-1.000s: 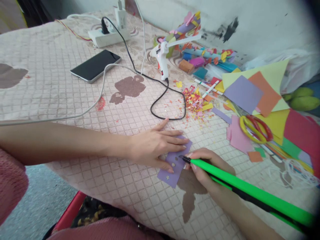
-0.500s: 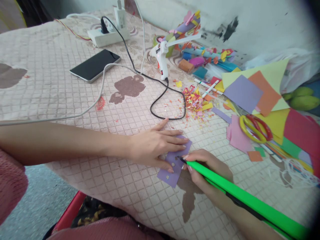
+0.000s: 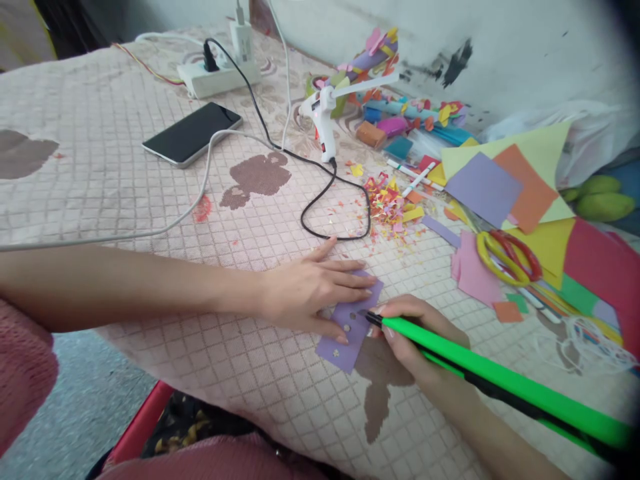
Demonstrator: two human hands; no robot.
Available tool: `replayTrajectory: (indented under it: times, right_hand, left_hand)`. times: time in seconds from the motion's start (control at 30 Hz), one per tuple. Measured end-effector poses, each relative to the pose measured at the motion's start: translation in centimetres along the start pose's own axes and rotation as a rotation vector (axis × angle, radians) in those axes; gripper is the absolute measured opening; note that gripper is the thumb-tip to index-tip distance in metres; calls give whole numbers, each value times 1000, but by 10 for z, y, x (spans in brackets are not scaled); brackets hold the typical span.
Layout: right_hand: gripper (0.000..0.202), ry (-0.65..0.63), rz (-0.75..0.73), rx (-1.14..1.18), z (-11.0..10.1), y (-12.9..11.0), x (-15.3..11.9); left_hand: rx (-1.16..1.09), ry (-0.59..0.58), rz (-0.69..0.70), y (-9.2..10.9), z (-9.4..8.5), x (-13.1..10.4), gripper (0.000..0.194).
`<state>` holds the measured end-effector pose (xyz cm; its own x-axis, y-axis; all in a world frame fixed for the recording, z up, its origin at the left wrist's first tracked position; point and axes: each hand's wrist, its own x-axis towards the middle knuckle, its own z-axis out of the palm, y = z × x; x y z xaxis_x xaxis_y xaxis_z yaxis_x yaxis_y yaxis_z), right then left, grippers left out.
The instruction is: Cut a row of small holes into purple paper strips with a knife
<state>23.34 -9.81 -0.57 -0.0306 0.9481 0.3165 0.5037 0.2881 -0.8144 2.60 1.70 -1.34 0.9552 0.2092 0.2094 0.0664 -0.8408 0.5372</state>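
Observation:
My left hand (image 3: pixel 313 290) lies flat with its fingers spread over a strip of purple paper (image 3: pixel 345 357), pressing it to the tablecloth. A few small pale and dark spots show on the strip; whether they are holes or stuck-on bits I cannot tell. My right hand (image 3: pixel 417 330) is closed around a long bright-green tool (image 3: pixel 480 363) with a black tip, held slanting like a pen. That tip is just above or touching the strip's right edge, beside my left fingertips. Its exact kind is unclear.
Beyond my hands are a white glue gun (image 3: pixel 324 123) with a looped black cord, and paper scraps (image 3: pixel 387 203). Colored sheets (image 3: pixel 483 187) and yellow-and-red-handled scissors (image 3: pixel 505 259) lie right. A phone (image 3: pixel 193 133) and power strip (image 3: pixel 217 79) sit back left; a white cable (image 3: pixel 150 233) crosses the cloth.
The green tool's tip has shifted slightly right, away from the dark spot on the purple strip. My right hand has moved with it. My left hand stays in place.

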Motion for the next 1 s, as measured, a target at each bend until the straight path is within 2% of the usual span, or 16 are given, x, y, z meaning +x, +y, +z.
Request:
replayTrajectory:
  times: [0.4,0.7,0.83,1.0]
  right_hand:
    - [20,-108,-21,-73,-5,0,-3]
    - [19,-117,-42,-71,-4,1,-1]
    - [16,-37,-14,-26,-4,0,-1]
    - [18,-95,-40,-26,-8,1,-1]
  left_hand:
    - [2,27,21,0,0,0,54]
    - [1,14,12,0,0,1,53]
    - [-10,0,4,0,-1,1,55]
    - [-16,-12,8,-1,-1,0,56]
